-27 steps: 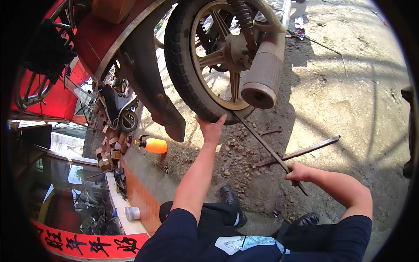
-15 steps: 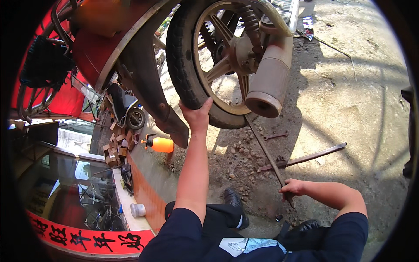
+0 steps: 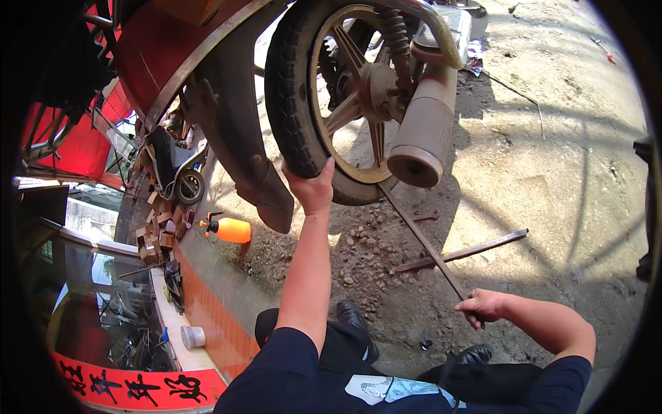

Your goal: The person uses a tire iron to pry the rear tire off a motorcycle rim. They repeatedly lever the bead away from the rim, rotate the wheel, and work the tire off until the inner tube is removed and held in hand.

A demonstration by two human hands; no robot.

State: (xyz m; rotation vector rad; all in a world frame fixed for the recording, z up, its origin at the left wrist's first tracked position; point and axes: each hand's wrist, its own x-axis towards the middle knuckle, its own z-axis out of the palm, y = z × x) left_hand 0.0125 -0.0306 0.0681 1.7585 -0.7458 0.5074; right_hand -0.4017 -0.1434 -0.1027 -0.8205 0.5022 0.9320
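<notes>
Above me hangs a motorcycle's rear wheel [image 3: 372, 138] with a dark tyre [image 3: 283, 110], beside a weathered exhaust muffler [image 3: 434, 117] and a long dark mudguard [image 3: 234, 152]. My left hand [image 3: 310, 185] is wrapped round the tyre's lower left part, thumb up. A long flat metal bar [image 3: 420, 234] slants from the bottom of the rim, right of that hand, down to my right hand [image 3: 481, 307], whose fingers are closed round its near end. Whether the far tip is inside the tyre's bead I cannot tell.
On the gritty ground lie a second bar [image 3: 500, 240], a small tool [image 3: 424, 217] and an orange spray bottle [image 3: 232, 230]. At the left are a scooter [image 3: 165, 165], cardboard pieces [image 3: 155, 238], a white tub [image 3: 193, 337] and a glass front with a red banner [image 3: 138, 383].
My left hand has moved left and up along the tyre. My right hand has come lower with the bar, whose far end now meets the rim further right.
</notes>
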